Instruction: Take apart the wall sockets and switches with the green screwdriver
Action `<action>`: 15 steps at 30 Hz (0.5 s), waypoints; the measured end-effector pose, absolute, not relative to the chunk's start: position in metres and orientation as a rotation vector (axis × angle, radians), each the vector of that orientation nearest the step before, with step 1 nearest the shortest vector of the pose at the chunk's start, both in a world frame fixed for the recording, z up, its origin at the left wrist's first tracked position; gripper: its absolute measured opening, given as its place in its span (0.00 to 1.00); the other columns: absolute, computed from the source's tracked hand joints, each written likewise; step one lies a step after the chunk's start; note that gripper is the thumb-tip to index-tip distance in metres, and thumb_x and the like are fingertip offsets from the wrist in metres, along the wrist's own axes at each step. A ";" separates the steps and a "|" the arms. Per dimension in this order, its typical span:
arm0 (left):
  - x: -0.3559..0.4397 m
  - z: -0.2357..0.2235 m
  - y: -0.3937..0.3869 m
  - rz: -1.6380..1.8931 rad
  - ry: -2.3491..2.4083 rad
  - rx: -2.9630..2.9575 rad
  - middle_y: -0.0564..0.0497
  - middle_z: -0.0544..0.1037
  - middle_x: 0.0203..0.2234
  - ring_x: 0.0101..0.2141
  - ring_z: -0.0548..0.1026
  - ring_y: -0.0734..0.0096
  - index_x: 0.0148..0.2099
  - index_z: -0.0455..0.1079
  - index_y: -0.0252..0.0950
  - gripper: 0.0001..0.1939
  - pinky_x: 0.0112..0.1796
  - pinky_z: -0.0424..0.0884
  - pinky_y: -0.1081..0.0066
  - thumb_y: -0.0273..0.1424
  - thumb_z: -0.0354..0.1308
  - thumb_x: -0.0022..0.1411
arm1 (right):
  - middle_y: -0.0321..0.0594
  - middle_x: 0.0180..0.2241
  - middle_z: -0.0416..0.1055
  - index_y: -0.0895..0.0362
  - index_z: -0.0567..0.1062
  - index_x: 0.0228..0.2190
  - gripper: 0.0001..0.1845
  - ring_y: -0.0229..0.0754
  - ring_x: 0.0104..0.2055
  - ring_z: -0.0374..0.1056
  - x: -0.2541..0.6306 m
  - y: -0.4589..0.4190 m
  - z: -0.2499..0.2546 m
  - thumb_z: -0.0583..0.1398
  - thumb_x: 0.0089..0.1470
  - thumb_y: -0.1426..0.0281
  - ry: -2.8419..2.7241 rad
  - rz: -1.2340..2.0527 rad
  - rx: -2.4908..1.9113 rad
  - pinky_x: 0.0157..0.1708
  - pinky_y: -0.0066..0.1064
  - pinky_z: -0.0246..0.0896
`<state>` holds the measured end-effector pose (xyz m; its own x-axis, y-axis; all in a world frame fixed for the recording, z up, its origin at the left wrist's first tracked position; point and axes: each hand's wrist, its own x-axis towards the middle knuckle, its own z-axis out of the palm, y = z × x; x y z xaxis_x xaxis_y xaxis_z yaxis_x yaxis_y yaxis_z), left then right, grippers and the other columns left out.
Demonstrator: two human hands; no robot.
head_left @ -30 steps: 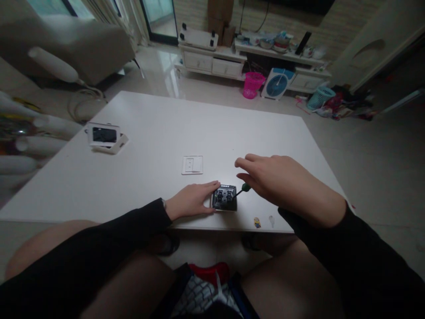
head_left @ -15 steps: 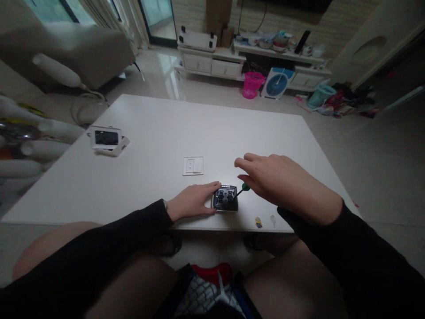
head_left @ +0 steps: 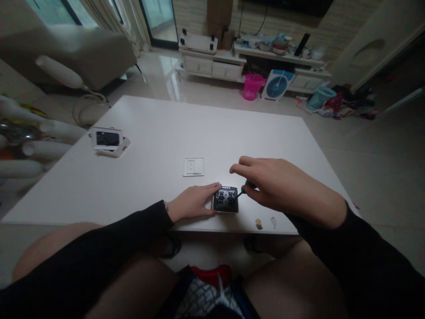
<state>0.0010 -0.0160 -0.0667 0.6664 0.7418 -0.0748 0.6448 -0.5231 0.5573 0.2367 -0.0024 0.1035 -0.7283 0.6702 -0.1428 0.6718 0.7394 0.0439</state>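
Near the front edge of the white table lies a black wall socket module (head_left: 226, 201), with slots and fittings on its upturned side. My left hand (head_left: 195, 200) grips its left side, thumb at the near corner and fingers at the far corner. In my right hand (head_left: 265, 179) is a screwdriver (head_left: 244, 189) with a green handle, its dark shaft slanting down to the right part of the module. My fingers hide most of that handle. Beyond the module rests a white cover plate (head_left: 193, 167) with a socket and a switch.
On the table's far left, a dark-screened phone (head_left: 108, 138) lies on a white box (head_left: 119, 149). A small yellow-and-blue sticker (head_left: 259, 224) and a pale one (head_left: 273, 222) are near the front edge. Past the table stand a pink basket (head_left: 253, 87) and a blue fan (head_left: 276, 85).
My right hand has turned around the screwdriver handle, with its fingers curled differently. The left hand and the module stay in place.
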 end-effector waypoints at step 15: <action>0.002 -0.064 -0.017 0.240 1.059 2.326 0.39 0.71 0.66 0.60 0.76 0.44 0.71 0.58 0.39 0.40 0.56 0.75 0.53 0.41 0.68 0.62 | 0.43 0.43 0.75 0.54 0.73 0.47 0.10 0.46 0.41 0.72 0.235 -0.005 0.106 0.58 0.64 0.71 2.821 -0.074 1.083 0.29 0.35 0.45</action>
<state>0.0015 -0.0165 -0.0639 0.6707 0.7386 -0.0684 0.6369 -0.5261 0.5635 0.2346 -0.0046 0.1061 -0.7372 0.6634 -0.1282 0.6692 0.7431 -0.0030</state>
